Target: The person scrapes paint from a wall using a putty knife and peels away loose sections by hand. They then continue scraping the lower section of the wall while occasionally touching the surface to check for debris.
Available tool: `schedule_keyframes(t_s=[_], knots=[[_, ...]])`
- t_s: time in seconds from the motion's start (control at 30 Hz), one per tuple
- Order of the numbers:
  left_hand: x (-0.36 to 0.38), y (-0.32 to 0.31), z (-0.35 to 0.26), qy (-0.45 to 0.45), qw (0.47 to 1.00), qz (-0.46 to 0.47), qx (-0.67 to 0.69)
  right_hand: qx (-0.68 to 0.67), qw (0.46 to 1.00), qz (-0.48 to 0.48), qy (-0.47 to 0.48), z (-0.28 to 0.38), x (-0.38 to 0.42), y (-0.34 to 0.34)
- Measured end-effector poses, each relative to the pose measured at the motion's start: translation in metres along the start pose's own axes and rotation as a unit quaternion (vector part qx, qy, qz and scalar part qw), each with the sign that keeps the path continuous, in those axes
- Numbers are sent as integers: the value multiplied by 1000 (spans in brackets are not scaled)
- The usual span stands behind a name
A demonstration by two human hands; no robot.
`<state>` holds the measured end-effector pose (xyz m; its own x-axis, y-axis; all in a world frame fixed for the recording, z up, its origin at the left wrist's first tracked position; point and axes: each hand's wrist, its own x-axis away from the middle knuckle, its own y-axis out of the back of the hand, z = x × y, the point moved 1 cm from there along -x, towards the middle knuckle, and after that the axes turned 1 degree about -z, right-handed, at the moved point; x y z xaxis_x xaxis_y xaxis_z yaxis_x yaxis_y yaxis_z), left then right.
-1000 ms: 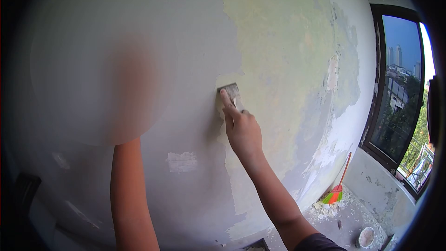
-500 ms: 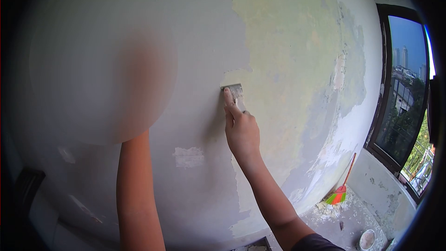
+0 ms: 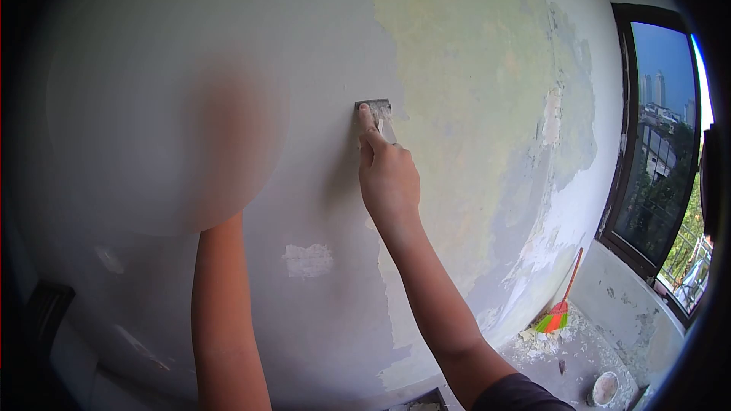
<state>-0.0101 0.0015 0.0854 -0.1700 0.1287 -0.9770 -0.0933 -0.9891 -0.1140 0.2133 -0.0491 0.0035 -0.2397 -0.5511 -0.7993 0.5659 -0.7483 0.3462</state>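
The right hand (image 3: 390,184) clasps a putty knife (image 3: 380,111) against the wall (image 3: 464,106), fingers (image 3: 365,116) curled, one along its blade. Likely light and stiff, best held by the handle (image 3: 387,132). Blur hides the left hand's (image 3: 232,106) fingers.

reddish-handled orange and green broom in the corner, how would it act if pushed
The broom would probably topple or slide easily, standing on its bristles with the handle tilted. Its slim handle suggests light weight. The flared bristles would likely bend.
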Motion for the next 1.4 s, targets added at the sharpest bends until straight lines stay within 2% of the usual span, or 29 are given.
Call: schedule_keyframes(t_s=[0.2, 0.3, 0.4, 0.5, 0.6, 0.73, 0.8, 0.9, 1.13, 1.27, 1.4], knots=[[0, 3, 1, 4, 1000, 2, -2, -4, 999, 41, -17, -38, 51, -10], [-1, 0, 0, 4, 1000, 0, 2, -65, 997, -27, 17, -32, 36, -9], [0, -1, 3, 7, 1000, -6, -1, -13, 997, 51, -52, -10, 8, 12], [4, -2, 1, 0, 1000, -13, -1, 28, 999, -3, -14, -26, 16, 9], [2, -2, 2, 1, 1000, -12, -7, 28, 1000, 1, 5, -58, 36, 9], [1, -1, -1, 24, 1000, -8, -7, 52, 995, -40, 77, -57, 0, 14], [2, -1, 0, 29, 1000, -9, -7, 47, 994, -24, 92, -43, -36, 27], [0, -1, 2, 28, 999, -15, -4, 62, 990, -7, 128, -44, -40, 40], [3, -5, 1, 24, 999, -27, -15, 222, 955, 38, 193, -122, 3, 63], [2, -6, -1, 31, 999, -24, -36, 191, 956, 31, 221, -92, -24, 63], [10, -6, 2, 21, 999, -30, -25, 226, 939, 35, 258, -97, -31, 68]])
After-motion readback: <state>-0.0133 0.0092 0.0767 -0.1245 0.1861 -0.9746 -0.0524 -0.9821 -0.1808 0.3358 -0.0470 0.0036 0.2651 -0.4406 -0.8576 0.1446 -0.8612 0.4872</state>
